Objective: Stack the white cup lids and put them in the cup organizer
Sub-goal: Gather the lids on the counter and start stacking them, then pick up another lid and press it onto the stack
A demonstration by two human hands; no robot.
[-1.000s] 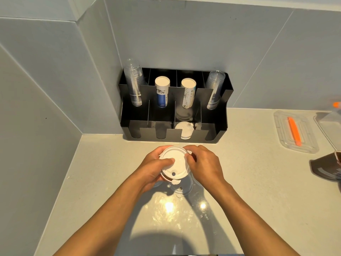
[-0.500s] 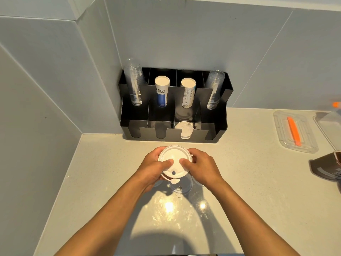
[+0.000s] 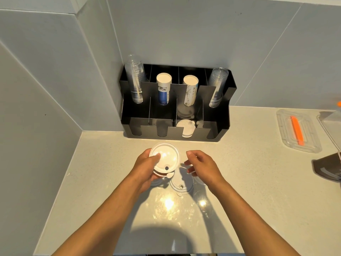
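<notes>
My left hand [image 3: 145, 168] holds a small stack of white cup lids [image 3: 166, 157] just above the counter, thumb pressed on the top lid. My right hand [image 3: 201, 165] hovers to the right of the stack with fingers apart, holding nothing. Another white lid [image 3: 181, 183] lies flat on the counter below and between the hands. The black cup organizer [image 3: 217, 133] stands against the back wall; white lids [image 3: 186, 129] sit in its third front slot.
The organizer's rear slots hold two stacks of clear cups [image 3: 135, 80] and two paper cup stacks [image 3: 163, 87]. A clear tray with an orange tool [image 3: 297, 130] lies at the right, with a dark object [image 3: 326, 167] near the right edge. Walls close the left and back.
My right hand has let go of the lid stack and moved away to the right. The left hand still holds the stack, shifted slightly left and toward the organizer.
</notes>
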